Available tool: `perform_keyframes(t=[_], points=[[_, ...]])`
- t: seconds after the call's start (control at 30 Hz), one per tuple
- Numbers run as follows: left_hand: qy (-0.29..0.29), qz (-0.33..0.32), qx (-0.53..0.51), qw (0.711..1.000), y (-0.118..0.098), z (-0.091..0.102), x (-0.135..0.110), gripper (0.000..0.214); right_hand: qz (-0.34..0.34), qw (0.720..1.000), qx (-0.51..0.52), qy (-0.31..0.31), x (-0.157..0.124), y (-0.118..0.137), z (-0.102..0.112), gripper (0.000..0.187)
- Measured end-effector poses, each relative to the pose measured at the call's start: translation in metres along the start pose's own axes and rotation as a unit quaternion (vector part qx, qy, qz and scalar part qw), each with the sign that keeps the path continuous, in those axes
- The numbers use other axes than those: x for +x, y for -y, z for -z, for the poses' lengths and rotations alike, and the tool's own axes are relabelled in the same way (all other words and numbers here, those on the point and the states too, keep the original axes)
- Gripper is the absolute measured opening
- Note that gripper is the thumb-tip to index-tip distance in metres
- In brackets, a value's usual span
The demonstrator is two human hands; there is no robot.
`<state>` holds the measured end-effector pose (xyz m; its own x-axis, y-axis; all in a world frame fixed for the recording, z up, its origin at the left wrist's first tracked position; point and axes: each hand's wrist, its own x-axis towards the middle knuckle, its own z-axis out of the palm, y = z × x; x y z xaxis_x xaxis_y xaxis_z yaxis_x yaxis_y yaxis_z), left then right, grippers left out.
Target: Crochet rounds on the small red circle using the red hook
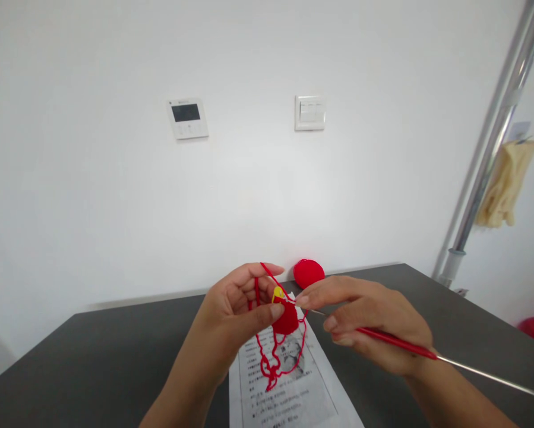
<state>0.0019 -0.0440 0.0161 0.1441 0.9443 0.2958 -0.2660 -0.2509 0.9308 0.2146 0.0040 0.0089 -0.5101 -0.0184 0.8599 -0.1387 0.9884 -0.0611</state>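
My left hand (244,297) pinches a small red crochet piece (286,320) between thumb and fingers, with red yarn running over its raised index finger. A yellow stitch marker (278,292) is clipped at the top of the piece. In my right hand (369,315) is a crochet hook (395,343) with a red grip and metal ends, held like a pen. Its tip meets the upper right edge of the piece, where the right index finger also touches; the exact stitch is too small to make out. Loose red yarn (273,374) hangs below in a tangle.
A printed sheet (288,404) lies on the dark grey table (128,351) under my hands. At the table's back edge, by the white wall, rests a red yarn ball (309,273). A metal pole (484,160) and hanging yellowish gloves (507,184) are at the right.
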Motion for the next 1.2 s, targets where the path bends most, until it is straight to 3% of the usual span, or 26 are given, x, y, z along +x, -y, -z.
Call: perform_keyframes(t=[0.27,0.67,0.9,1.07,1.2], points=[[-0.018,-0.006,0.04,0.999,0.002,0.0,0.0,0.029,-0.009,0.999,0.002,0.034,0.0,-0.001,0.003,0.015],[-0.084,-0.058,0.17,0.98,-0.004,-0.007,-0.004,0.024,0.018,0.992,-0.122,0.025,-0.002,0.002,-0.005,0.015],[-0.175,-0.108,0.229,0.951,-0.006,-0.023,-0.009,0.019,0.046,0.983,-0.18,0.001,-0.004,0.002,-0.016,0.011],[-0.188,-0.164,0.292,0.924,-0.001,-0.021,-0.011,0.018,-0.019,0.994,-0.1,-0.049,-0.004,0.001,-0.02,0.011],[-0.176,-0.219,0.362,0.889,0.002,-0.016,-0.011,0.018,0.01,0.99,-0.121,-0.065,-0.005,-0.004,-0.026,0.008]])
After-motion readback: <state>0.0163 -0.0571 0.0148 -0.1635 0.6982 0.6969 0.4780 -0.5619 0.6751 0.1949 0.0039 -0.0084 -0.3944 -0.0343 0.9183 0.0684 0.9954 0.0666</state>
